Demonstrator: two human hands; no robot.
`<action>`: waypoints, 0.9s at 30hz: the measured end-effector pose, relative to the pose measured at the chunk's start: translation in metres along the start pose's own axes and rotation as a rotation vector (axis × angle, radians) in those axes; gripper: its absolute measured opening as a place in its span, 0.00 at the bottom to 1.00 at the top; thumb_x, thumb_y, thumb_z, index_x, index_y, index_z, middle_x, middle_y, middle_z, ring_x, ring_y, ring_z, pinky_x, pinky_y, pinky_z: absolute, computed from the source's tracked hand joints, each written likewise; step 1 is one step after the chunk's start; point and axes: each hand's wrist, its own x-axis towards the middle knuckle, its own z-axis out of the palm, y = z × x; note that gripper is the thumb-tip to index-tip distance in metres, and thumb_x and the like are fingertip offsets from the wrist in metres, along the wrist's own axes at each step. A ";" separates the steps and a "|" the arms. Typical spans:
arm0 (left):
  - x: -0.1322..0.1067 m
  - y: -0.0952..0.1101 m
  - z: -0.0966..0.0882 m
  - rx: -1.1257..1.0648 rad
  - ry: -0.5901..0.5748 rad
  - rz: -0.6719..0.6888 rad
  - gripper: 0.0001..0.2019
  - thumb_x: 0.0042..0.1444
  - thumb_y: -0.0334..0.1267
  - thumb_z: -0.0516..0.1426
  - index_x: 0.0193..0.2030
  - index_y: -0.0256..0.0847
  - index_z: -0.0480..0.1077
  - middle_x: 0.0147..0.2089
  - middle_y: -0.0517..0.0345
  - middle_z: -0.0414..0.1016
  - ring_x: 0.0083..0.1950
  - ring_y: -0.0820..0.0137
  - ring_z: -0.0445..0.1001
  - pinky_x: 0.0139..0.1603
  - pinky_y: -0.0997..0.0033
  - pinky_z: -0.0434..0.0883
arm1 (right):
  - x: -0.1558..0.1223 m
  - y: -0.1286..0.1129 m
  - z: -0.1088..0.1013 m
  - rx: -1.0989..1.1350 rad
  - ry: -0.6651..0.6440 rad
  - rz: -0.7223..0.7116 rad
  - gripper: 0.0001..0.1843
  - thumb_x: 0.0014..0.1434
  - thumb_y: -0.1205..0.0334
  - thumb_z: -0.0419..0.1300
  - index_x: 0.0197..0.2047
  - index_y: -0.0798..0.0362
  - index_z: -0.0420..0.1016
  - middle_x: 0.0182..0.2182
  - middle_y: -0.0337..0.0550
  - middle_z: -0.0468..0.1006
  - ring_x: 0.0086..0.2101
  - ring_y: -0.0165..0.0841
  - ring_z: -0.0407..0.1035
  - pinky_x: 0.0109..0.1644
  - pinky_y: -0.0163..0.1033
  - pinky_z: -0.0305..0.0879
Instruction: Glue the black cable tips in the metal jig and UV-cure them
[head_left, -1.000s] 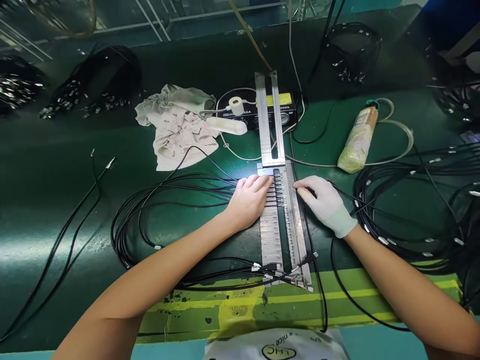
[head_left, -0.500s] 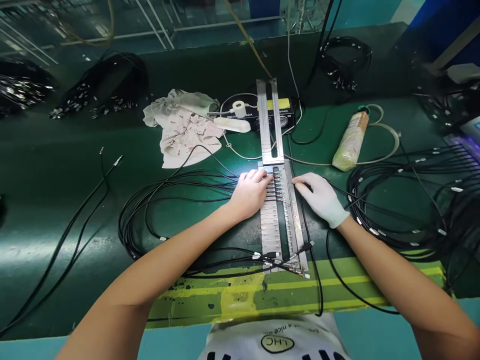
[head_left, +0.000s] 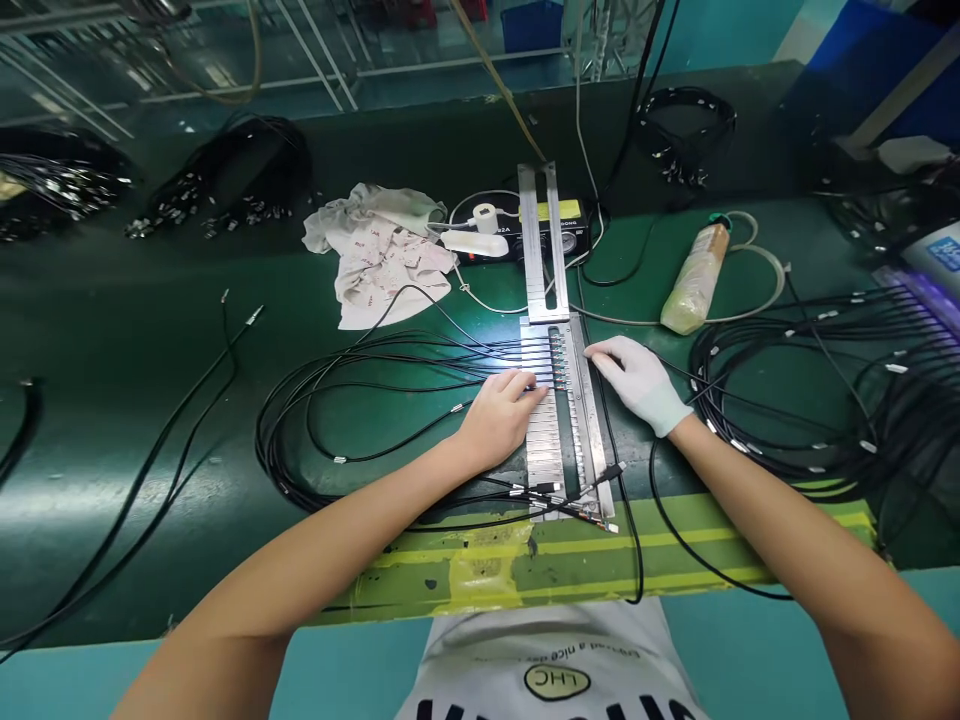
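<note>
Two hands stood apart, with one slotted metal fixture between them. The bare left hand rested its fingertips at the fixture's left side; the gloved right hand had thumb and finger close together at its right edge. Whether either gripped anything, I cannot tell. Several black cables looped left of the left hand; one bottle lay beyond the right.

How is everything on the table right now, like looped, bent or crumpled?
Long silver metal jig: partly loaded
Thin black cables left of it: loosely looped, some ends on the jig
Bare left hand: fingers bent, at the jig
White-gloved right hand: fingers bent, beside the jig
White printed cloth: crumpled
Black cables far right: coiled
</note>
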 end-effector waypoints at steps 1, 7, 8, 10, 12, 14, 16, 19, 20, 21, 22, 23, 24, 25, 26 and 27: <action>0.001 0.002 -0.002 0.001 -0.006 -0.008 0.18 0.65 0.29 0.49 0.58 0.38 0.72 0.55 0.43 0.72 0.57 0.57 0.66 0.56 0.54 0.67 | 0.000 0.000 0.000 0.000 0.003 -0.004 0.14 0.69 0.55 0.53 0.48 0.47 0.80 0.46 0.42 0.81 0.48 0.41 0.74 0.57 0.49 0.68; -0.018 0.024 -0.032 -0.181 -0.048 -0.084 0.16 0.69 0.31 0.47 0.59 0.41 0.69 0.57 0.45 0.71 0.58 0.58 0.66 0.56 0.54 0.66 | -0.005 0.000 0.000 0.004 0.014 -0.018 0.14 0.68 0.55 0.54 0.48 0.47 0.80 0.47 0.42 0.82 0.49 0.41 0.74 0.58 0.50 0.68; -0.026 0.029 -0.038 -0.269 -0.094 -0.083 0.15 0.70 0.32 0.46 0.58 0.40 0.69 0.56 0.47 0.71 0.56 0.60 0.67 0.56 0.56 0.67 | -0.006 0.000 0.000 0.005 0.015 -0.015 0.14 0.68 0.55 0.54 0.48 0.47 0.80 0.47 0.42 0.82 0.49 0.42 0.74 0.58 0.50 0.68; -0.044 0.037 -0.048 -0.426 -0.215 -0.088 0.13 0.71 0.35 0.47 0.56 0.41 0.68 0.53 0.49 0.72 0.54 0.63 0.68 0.56 0.60 0.67 | -0.008 0.000 0.001 0.009 0.014 -0.009 0.14 0.68 0.55 0.55 0.48 0.47 0.80 0.47 0.42 0.82 0.49 0.42 0.74 0.58 0.50 0.68; -0.063 0.042 -0.054 -0.515 -0.310 -0.116 0.12 0.72 0.38 0.48 0.54 0.41 0.69 0.52 0.51 0.71 0.53 0.64 0.69 0.56 0.62 0.67 | -0.009 0.000 0.001 0.015 0.012 -0.006 0.14 0.68 0.55 0.55 0.48 0.47 0.80 0.47 0.42 0.81 0.50 0.42 0.74 0.58 0.50 0.67; -0.079 0.043 -0.057 -0.540 -0.340 -0.159 0.11 0.72 0.40 0.49 0.53 0.42 0.69 0.50 0.51 0.71 0.52 0.64 0.68 0.55 0.63 0.67 | -0.009 0.000 0.002 0.018 0.014 -0.007 0.14 0.67 0.55 0.55 0.49 0.47 0.80 0.47 0.42 0.81 0.50 0.41 0.74 0.58 0.50 0.68; -0.089 0.042 -0.056 -0.548 -0.334 -0.191 0.10 0.71 0.41 0.50 0.51 0.42 0.70 0.48 0.52 0.70 0.51 0.64 0.68 0.54 0.64 0.67 | -0.009 -0.001 0.002 0.015 0.019 -0.005 0.13 0.67 0.56 0.56 0.48 0.47 0.80 0.47 0.42 0.82 0.49 0.41 0.74 0.58 0.50 0.68; -0.092 0.038 -0.054 -0.582 -0.330 -0.261 0.08 0.69 0.40 0.54 0.48 0.43 0.72 0.44 0.55 0.69 0.46 0.67 0.68 0.47 0.68 0.66 | -0.007 -0.002 0.002 0.013 0.018 0.009 0.13 0.67 0.57 0.56 0.48 0.48 0.80 0.47 0.42 0.82 0.49 0.41 0.74 0.58 0.50 0.68; -0.091 0.037 -0.054 -0.606 -0.332 -0.287 0.07 0.68 0.40 0.55 0.46 0.43 0.72 0.41 0.57 0.68 0.43 0.68 0.67 0.43 0.70 0.65 | -0.007 -0.002 0.002 0.016 0.014 0.015 0.13 0.67 0.57 0.56 0.48 0.48 0.80 0.47 0.42 0.82 0.49 0.41 0.74 0.58 0.50 0.68; -0.089 0.036 -0.055 -0.637 -0.334 -0.313 0.07 0.68 0.41 0.56 0.44 0.42 0.72 0.39 0.58 0.66 0.40 0.70 0.67 0.40 0.71 0.64 | -0.007 -0.004 0.001 0.021 0.010 0.023 0.13 0.67 0.57 0.56 0.48 0.48 0.80 0.47 0.42 0.82 0.50 0.41 0.74 0.58 0.50 0.68; -0.087 0.035 -0.056 -0.672 -0.334 -0.337 0.07 0.67 0.42 0.56 0.42 0.42 0.72 0.38 0.59 0.66 0.37 0.71 0.66 0.37 0.72 0.63 | -0.008 -0.006 0.000 0.032 0.007 0.033 0.13 0.67 0.57 0.56 0.48 0.48 0.80 0.47 0.42 0.82 0.50 0.41 0.74 0.59 0.50 0.67; -0.085 0.034 -0.057 -0.705 -0.328 -0.356 0.08 0.67 0.43 0.57 0.41 0.42 0.72 0.37 0.60 0.65 0.36 0.72 0.65 0.36 0.72 0.62 | -0.010 -0.008 -0.002 0.047 0.007 0.045 0.12 0.67 0.57 0.56 0.48 0.47 0.80 0.47 0.41 0.82 0.50 0.41 0.74 0.59 0.50 0.67; -0.084 0.033 -0.059 -0.735 -0.321 -0.372 0.08 0.66 0.44 0.57 0.41 0.42 0.73 0.37 0.60 0.66 0.36 0.72 0.65 0.36 0.72 0.62 | -0.012 -0.012 -0.003 0.066 0.005 0.058 0.12 0.67 0.57 0.56 0.48 0.47 0.80 0.48 0.41 0.82 0.50 0.40 0.74 0.60 0.50 0.67; -0.083 0.031 -0.060 -0.764 -0.314 -0.386 0.09 0.66 0.44 0.57 0.41 0.42 0.73 0.38 0.60 0.67 0.37 0.72 0.66 0.37 0.73 0.63 | -0.016 -0.016 -0.005 0.086 0.001 0.072 0.13 0.67 0.57 0.56 0.48 0.47 0.80 0.48 0.40 0.82 0.51 0.40 0.74 0.60 0.49 0.67; -0.082 0.030 -0.061 -0.790 -0.306 -0.402 0.09 0.67 0.44 0.56 0.41 0.42 0.73 0.39 0.59 0.68 0.39 0.72 0.67 0.38 0.73 0.63 | -0.021 -0.021 -0.007 0.105 -0.010 0.083 0.13 0.68 0.57 0.56 0.49 0.47 0.80 0.48 0.40 0.82 0.51 0.39 0.74 0.61 0.49 0.66; -0.082 0.029 -0.062 -0.811 -0.299 -0.417 0.09 0.67 0.44 0.56 0.42 0.42 0.73 0.40 0.59 0.70 0.40 0.71 0.68 0.39 0.73 0.64 | -0.027 -0.027 -0.009 0.119 -0.030 0.089 0.13 0.68 0.57 0.56 0.49 0.46 0.79 0.48 0.39 0.81 0.51 0.39 0.74 0.61 0.48 0.67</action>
